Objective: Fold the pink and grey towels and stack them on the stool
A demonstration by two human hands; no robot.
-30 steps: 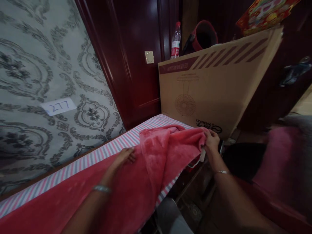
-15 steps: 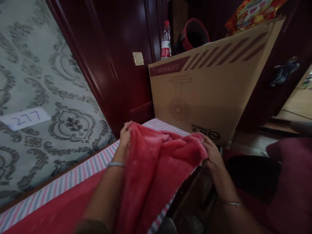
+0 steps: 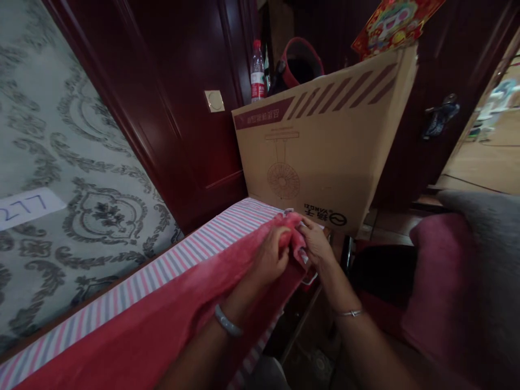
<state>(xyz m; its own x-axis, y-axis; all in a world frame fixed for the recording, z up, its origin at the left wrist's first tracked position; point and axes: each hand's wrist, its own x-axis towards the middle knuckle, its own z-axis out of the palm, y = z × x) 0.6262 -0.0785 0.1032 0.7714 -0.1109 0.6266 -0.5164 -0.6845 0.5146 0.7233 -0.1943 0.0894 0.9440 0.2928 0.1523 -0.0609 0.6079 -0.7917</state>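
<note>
Left hand (image 3: 268, 257) curled over the red blanket (image 3: 182, 303), fingers bent round a bunched fold near its far end. Right hand (image 3: 317, 244) just beside it, on the outer side, pinching the very tip of that bunch, with thumb and fingertips partly lost behind the cloth. The blanket itself runs lengthwise over a striped sheet (image 3: 219, 227), whose stripes show bare along the wall side and at the far corner.

So it looks like gathering or straightening the blanket's end, both hands at work on the one corner! The next move, I'd judge, calls for a firm pinch at the edge while the bunch is eased flat or turned over, without dragging the sheet along.

Beyond the hands, a big cardboard box (image 3: 325, 151), a fan drawn on its side; its contents are hidden. Over its top edge show a red-capped bottle (image 3: 257, 76), how full I can't tell, and a red-rimmed round container (image 3: 288, 70), its hollow too dark to read. In the box or behind it? Can't tell.
</note>
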